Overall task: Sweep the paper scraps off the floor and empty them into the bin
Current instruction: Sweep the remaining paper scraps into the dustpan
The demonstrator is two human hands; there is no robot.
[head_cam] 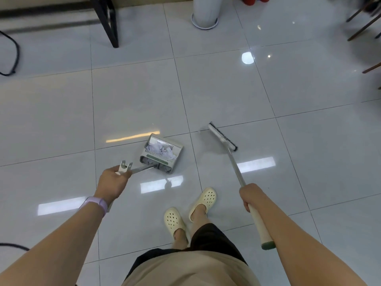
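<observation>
A: Nearest the camera, two bare forearms reach out over a beige top and dark shorts. Below stand two cream perforated clogs (190, 211) on the glossy pale floor tiles (61, 120).

B: And the hands?

A: The right hand (250, 196) is wrapped around the broom (237, 164), where its cream grip meets the thin metal shaft. The grip ends in a green cap beside the forearm. The left hand (112, 182), with a lilac band (97, 204) on its wrist, grips the top of the dustpan (161, 154) handle; a forked plastic clip sticks up past the fingers.

B: Where are the scraps?

A: The crumpled white paper scraps (161, 150) lie inside the boxy grey dustpan, behind its toothed comb with a green strip. The broom's flat head with dark bristles rests on the tiles just right of the pan, apart from it.

B: Farther off?

A: A ribbed white cylinder (207, 11) in a round saucer, cut off at the top; whether it is the bin cannot be told. A black angled frame leg (110, 23) stands at left, a black cable loop at the left edge, and blurred wooden chair legs (362, 23) at right.
</observation>
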